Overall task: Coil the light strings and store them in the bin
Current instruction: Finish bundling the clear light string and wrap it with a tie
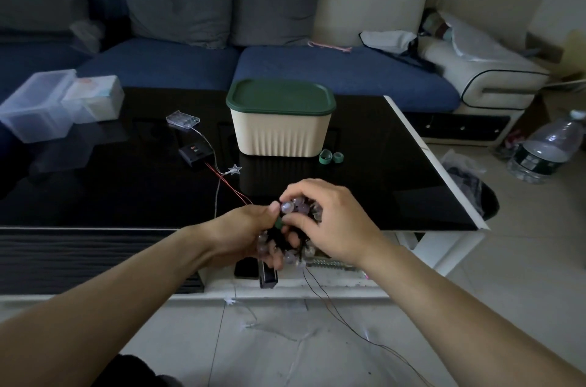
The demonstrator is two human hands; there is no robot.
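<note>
- Nearest, thin wires trailed on the floor below the bundle.
- The left hand [250, 234] curled under the ball-light bundle [293, 228]; the right hand [326, 221] pinched a green band [279, 223] at its top. The bundle sat inside both grips, upright.
- One bin [280, 123], lid on, stood straight beyond the bundle on the worktop [396, 171]; both hands looked equally near.
- Two spare green bands [331, 157] lay right of the bin; one star string [234, 170] and two battery boxes [183, 119] lay to its left.

You are not seeing any text that can be read here. The water bottle [545, 148], well apart to the right of your fingers, is carrying a dark label, but its print is looking too small and blurred to read.
</note>
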